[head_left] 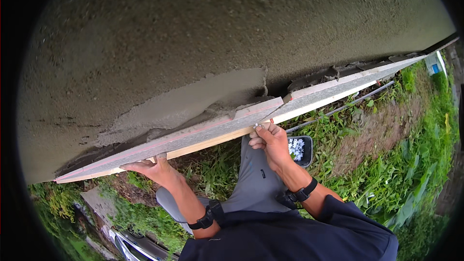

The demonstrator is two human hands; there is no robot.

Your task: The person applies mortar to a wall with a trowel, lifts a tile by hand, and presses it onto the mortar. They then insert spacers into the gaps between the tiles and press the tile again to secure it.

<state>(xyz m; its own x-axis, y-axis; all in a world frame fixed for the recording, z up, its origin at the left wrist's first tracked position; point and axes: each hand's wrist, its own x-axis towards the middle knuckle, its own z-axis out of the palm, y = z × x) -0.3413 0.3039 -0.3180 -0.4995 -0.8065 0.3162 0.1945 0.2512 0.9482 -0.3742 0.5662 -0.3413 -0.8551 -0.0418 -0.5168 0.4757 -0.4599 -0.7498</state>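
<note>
A long grey speckled board [208, 126] with a pink line lies along the foot of a cement-rendered wall [193, 29], and wet mortar [183, 101] shows above it. A second board [338, 86] continues to the right past a narrow gap. A pale wooden batten [203, 143] runs beneath them. My left hand [158, 171] grips the batten and board edge from below, thumb up and fingers reaching left. My right hand [268, 142] is closed in a pinch on a small white piece [256, 125] at the batten, just left of the joint.
A black tub [306, 149] of small white pieces stands behind my right hand. A metal bar [338, 111] lies among grass and weeds [406, 154] beside bare soil. My bent grey-trousered leg [249, 179] is below the boards. A vehicle [135, 245] shows at lower left.
</note>
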